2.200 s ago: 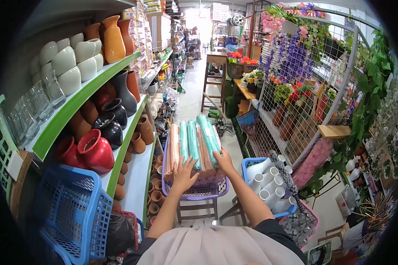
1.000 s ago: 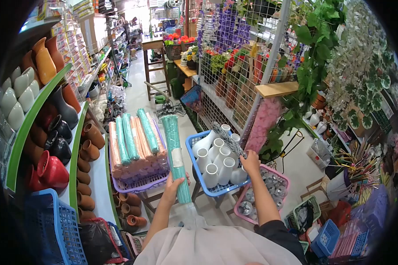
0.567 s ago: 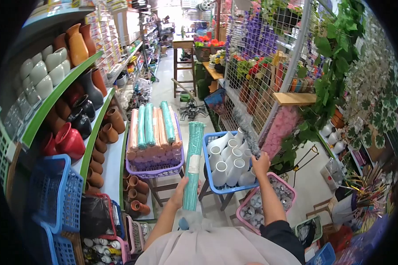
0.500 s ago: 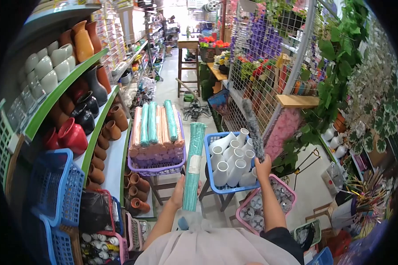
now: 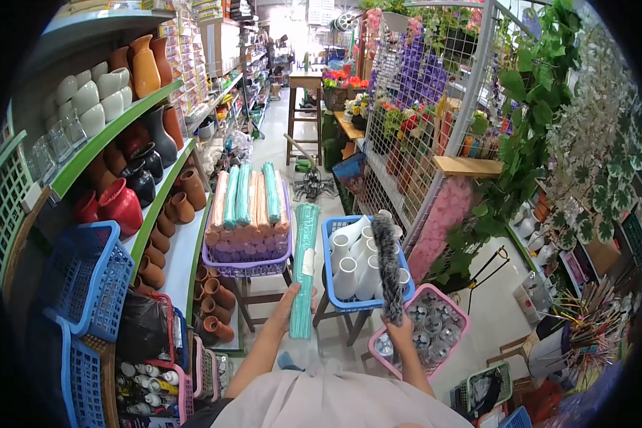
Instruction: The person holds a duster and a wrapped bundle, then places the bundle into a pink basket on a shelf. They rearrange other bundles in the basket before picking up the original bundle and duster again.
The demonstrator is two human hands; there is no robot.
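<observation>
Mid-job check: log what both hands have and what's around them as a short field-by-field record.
left hand: gripping the lower part of a teal bundle, held nearly upright
bundle detail: white patch on its side, wording unreadable
right hand: gripping the lower end of a grey fluffy duster, nearly upright
purple basket: front left, stacked with peach and teal bundles
blue basket: front right, holding white vases
duster and vases: overlap in view; contact unclear
</observation>
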